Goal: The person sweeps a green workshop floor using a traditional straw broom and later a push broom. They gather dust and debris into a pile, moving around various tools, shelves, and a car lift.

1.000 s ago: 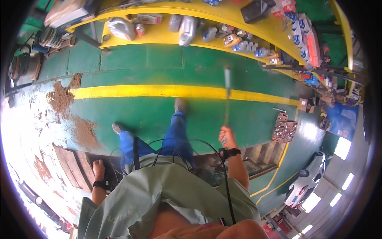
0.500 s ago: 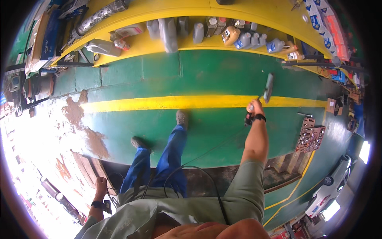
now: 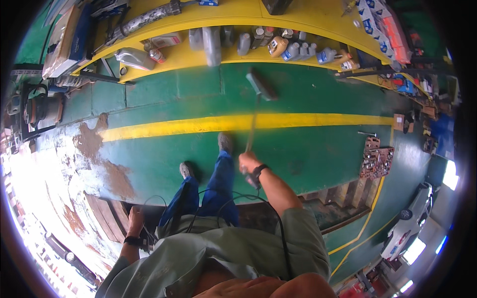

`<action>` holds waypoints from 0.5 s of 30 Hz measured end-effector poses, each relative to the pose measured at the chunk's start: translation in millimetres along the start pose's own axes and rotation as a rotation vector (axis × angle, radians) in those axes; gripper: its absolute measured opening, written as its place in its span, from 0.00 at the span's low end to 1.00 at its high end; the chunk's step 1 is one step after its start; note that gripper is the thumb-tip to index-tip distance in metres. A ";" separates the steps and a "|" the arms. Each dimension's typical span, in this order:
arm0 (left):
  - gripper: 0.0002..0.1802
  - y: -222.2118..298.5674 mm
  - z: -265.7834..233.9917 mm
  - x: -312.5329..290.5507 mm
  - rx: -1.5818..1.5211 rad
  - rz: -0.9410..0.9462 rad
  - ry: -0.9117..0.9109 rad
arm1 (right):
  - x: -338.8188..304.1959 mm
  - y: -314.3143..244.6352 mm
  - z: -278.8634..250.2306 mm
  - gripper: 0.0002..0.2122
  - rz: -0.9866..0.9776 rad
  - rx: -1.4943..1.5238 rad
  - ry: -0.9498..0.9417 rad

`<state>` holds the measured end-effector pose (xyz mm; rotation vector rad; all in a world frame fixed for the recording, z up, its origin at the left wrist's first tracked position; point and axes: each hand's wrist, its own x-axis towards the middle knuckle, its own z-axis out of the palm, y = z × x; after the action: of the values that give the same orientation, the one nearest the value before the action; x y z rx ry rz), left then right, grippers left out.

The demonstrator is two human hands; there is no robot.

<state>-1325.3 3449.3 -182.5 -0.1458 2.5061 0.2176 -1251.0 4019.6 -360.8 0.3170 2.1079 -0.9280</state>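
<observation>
My right hand [image 3: 249, 163] is closed around the thin handle of a broom [image 3: 252, 124], held out in front of my legs. Its grey, dark-sided head [image 3: 262, 85] is smeared by motion over the green floor, between the yellow line and the shelf. A dark device with a cable sits by my right wrist. My left hand [image 3: 135, 217] hangs low at my left side near a loop of black cable [image 3: 156, 197]. Its fingers look curled; whether anything is in them is hidden.
Ahead stands a yellow shelf [image 3: 174, 27] with several bottles and cans. On the right an open tool case [image 3: 377, 161] lies on the floor. Behind my feet runs a sunken pit with steps [image 3: 355, 195]. Brown patches [image 3: 92, 139] mark the floor at left; a car [image 3: 405, 221] stands far right.
My right hand has swung left and nearer my body with the broom, and the broom head has swept left across the floor. My left foot has shifted slightly; my left hand has barely moved.
</observation>
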 end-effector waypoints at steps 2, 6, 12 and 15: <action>0.14 -58.8 30.1 18.0 -0.154 -0.005 -0.083 | -45.0 -70.1 18.1 0.03 0.314 0.794 -0.069; 0.13 -71.9 15.1 33.0 0.035 0.185 -0.095 | -95.1 -147.9 91.1 0.04 0.187 1.289 -0.203; 0.20 -109.1 5.3 77.2 -0.079 -0.044 -0.059 | -131.5 -199.5 78.7 0.14 0.286 1.092 -0.205; 0.16 -76.1 -14.5 66.3 -0.008 0.004 -0.094 | -167.8 -171.4 59.0 0.15 0.220 1.297 -0.224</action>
<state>-1375.3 3368.4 -219.2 -0.1302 2.4125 0.2311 -1193.4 3871.6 -171.6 0.9891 0.9774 -1.9609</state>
